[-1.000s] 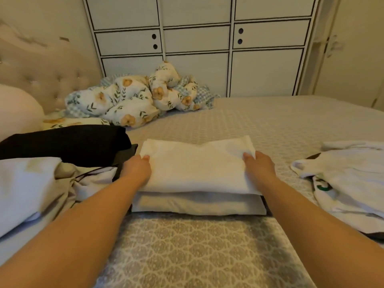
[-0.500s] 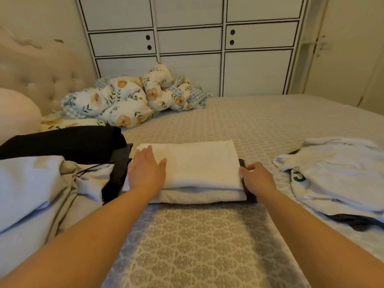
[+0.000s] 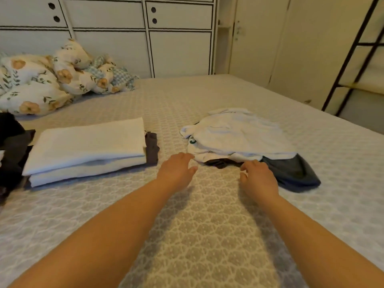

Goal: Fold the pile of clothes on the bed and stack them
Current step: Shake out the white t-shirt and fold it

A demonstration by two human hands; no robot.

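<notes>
Covering the whole view, the bed (image 3: 207, 235) carries a folded white stack (image 3: 87, 150) toward its left edge and an unfolded pile of clothes (image 3: 239, 138) toward its right edge. Left hand (image 3: 176, 170) hovers, fingers loosely spread, holding nothing; right hand (image 3: 257, 177) reaches, fingers relaxed, at the pile's near edge.

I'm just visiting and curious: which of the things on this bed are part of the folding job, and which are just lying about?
Part of the job:
- folded white stack
- unfolded pile of white shirts on a dark blue garment
- dark clothes at the left edge
- left hand and right hand, reaching for the pile

Lying about:
- floral bedding
- wardrobe
- black ladder
</notes>
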